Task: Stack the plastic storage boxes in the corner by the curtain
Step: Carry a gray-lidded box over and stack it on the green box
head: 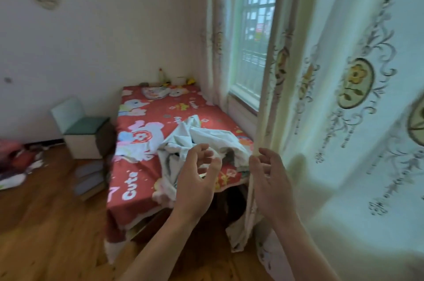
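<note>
No plastic storage box shows in the head view. My left hand [197,177] is raised in front of me over the near end of the bed, fingers loosely curled, holding nothing. My right hand [270,179] is up beside it, fingers spread and relaxed, close to the edge of the pale patterned curtain [344,120]; whether it touches the cloth I cannot tell. The curtain fills the right side and hangs down to the floor.
A low bed with a red cartoon sheet [146,143] runs along the window [254,35], with crumpled white cloth [202,140] on it. A small green-seated stool [82,129] and stacked books [89,177] stand at its left. Clothes [16,161] lie on the wooden floor.
</note>
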A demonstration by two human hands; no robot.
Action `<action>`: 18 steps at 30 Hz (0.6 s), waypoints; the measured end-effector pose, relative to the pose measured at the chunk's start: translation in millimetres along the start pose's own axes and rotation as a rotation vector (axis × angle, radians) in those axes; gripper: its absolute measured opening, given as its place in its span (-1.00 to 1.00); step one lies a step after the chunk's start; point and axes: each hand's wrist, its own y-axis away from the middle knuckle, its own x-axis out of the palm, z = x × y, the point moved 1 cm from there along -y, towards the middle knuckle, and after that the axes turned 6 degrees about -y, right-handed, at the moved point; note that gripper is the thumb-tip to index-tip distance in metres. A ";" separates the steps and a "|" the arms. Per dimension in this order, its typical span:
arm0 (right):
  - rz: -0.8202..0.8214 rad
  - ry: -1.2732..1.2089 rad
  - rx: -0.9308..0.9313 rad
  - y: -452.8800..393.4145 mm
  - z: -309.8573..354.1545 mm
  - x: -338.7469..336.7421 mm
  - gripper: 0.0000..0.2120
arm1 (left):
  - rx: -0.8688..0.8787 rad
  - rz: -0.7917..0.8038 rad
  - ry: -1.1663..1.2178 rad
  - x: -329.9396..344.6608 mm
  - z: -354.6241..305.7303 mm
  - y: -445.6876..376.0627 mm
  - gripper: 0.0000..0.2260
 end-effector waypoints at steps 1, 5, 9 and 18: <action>0.033 -0.018 -0.007 -0.9 2.0 13.5 -0.65 | -0.016 -0.033 -0.008 -12.1 5.8 1.0 -0.69; 0.156 -0.074 -0.016 1.7 9.3 59.2 -0.61 | -0.051 -0.158 -0.060 -55.3 20.7 2.7 -0.68; 0.248 -0.106 -0.049 10.1 24.7 106.6 -0.62 | -0.099 -0.253 -0.097 -98.9 34.7 4.0 -0.69; 0.397 -0.133 -0.065 40.2 62.4 231.0 -0.56 | -0.198 -0.354 -0.082 -218.8 80.0 5.4 -0.77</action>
